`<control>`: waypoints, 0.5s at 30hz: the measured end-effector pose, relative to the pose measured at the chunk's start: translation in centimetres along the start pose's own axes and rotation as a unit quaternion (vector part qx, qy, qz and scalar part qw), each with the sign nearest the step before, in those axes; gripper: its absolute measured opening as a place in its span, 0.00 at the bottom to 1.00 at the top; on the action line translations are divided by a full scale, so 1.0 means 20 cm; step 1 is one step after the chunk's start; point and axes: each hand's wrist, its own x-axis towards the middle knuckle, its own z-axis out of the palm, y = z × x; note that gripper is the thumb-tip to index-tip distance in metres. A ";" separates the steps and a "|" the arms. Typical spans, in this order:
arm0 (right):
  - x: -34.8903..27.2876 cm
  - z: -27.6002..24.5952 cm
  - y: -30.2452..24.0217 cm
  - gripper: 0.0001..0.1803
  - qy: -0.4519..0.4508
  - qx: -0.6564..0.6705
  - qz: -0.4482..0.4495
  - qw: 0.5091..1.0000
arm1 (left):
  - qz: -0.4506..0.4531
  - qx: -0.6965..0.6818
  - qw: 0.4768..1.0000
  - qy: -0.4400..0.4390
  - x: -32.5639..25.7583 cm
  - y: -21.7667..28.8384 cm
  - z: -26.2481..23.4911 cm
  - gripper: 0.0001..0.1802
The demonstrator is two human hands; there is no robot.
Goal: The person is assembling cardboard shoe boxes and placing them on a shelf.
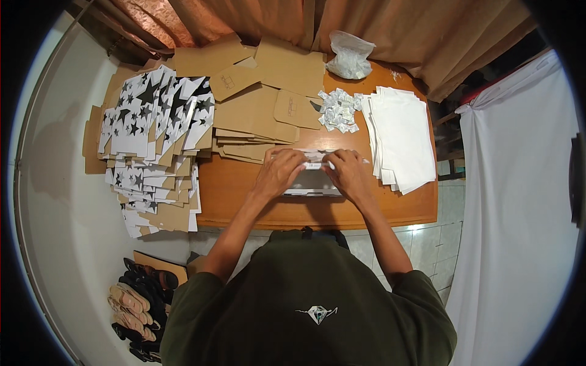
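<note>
Left hand (279,169) and right hand (347,172) pinch a flap of the white carton (313,181) at twelve o'clock on the wooden table (238,192); small sachets (339,110) lie at its one o'clock.

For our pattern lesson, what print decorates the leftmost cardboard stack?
The leftmost cardboard stack: black stars on white, head view.

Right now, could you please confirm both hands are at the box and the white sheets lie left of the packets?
No: the head view shows the white sheets right of the packets; left hand and right hand are at the box.
</note>
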 end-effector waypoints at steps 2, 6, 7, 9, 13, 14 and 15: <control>-0.11 0.07 0.01 0.09 0.007 0.028 0.006 1.000 | 0.010 0.005 1.000 -0.003 -0.10 0.02 0.05 0.10; -0.26 0.22 0.03 0.11 0.006 0.039 -0.031 0.999 | 0.039 0.040 0.998 -0.014 -0.26 0.02 0.17 0.09; -0.29 0.25 0.04 0.12 0.005 0.046 -0.033 0.998 | 0.044 0.051 0.998 -0.009 -0.28 0.02 0.21 0.09; -0.33 0.29 0.05 0.12 0.005 0.053 -0.034 0.998 | 0.050 0.062 0.997 -0.004 -0.32 0.01 0.27 0.09; -0.40 0.36 0.08 0.11 0.035 0.012 -0.091 0.995 | 0.045 0.049 0.998 0.015 -0.39 -0.01 0.35 0.10; -0.41 0.37 0.09 0.11 0.033 0.001 -0.104 0.994 | 0.038 0.053 0.998 0.013 -0.40 -0.01 0.36 0.10; -0.43 0.38 0.09 0.11 0.034 0.000 -0.103 0.994 | 0.040 0.052 0.998 0.012 -0.41 -0.01 0.37 0.10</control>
